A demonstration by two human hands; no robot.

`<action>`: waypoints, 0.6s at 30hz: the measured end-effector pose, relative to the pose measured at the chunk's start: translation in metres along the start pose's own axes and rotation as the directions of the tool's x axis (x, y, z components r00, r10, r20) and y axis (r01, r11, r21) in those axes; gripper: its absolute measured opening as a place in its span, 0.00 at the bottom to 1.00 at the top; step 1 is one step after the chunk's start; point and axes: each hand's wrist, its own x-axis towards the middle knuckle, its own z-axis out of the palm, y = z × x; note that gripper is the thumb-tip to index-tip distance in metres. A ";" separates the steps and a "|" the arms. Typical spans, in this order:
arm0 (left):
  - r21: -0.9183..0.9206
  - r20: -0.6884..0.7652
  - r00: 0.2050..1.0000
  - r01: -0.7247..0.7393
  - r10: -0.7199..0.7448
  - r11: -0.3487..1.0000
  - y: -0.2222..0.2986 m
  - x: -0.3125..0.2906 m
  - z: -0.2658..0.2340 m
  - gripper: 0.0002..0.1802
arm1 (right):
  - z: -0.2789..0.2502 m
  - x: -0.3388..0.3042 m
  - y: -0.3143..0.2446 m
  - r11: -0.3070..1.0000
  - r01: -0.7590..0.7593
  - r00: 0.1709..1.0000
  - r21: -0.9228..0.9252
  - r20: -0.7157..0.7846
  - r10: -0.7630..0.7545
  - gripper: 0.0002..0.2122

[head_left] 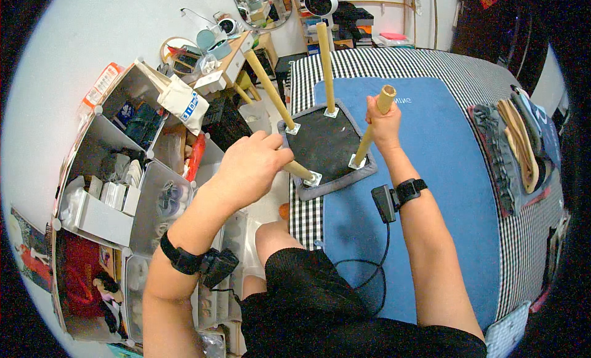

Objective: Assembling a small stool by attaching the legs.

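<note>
An upside-down stool with a grey-edged, black-bottomed seat (326, 142) lies in front of me, its wooden legs pointing up from white corner plates. My right hand (384, 127) is wrapped around the near-right leg (364, 146), whose top end sticks out above my fist. At the near-left corner, my left hand (255, 164) is closed around another leg (299, 169), which leans toward me and is partly hidden by my fingers. The two far legs, one at the left (269, 87) and one at the right (325, 65), stand untouched.
The stool rests on a blue mat (425, 192) over a black-and-white checked cloth (301, 225). Folded clothes (520, 145) lie at the right. A cube shelf (138, 235) full of items stands at the left, with a canvas bag (184, 102) on it. A black cable (375, 269) runs across the mat.
</note>
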 end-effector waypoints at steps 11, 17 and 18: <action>0.021 0.236 0.826 0.523 -0.512 0.852 0.006 0.008 0.000 0.13 | 0.005 0.000 0.012 0.998 0.043 0.999 0.045 -0.014 -0.042 0.09; -0.068 -0.111 0.993 0.038 -0.046 0.997 -0.004 -0.003 0.017 0.09 | 0.002 -0.002 0.005 0.999 -0.027 1.000 0.037 0.005 0.027 0.09; -0.115 -0.154 0.988 0.001 -0.019 0.993 -0.004 -0.002 0.016 0.09 | 0.001 -0.001 0.006 0.999 -0.026 1.000 0.035 0.004 0.026 0.09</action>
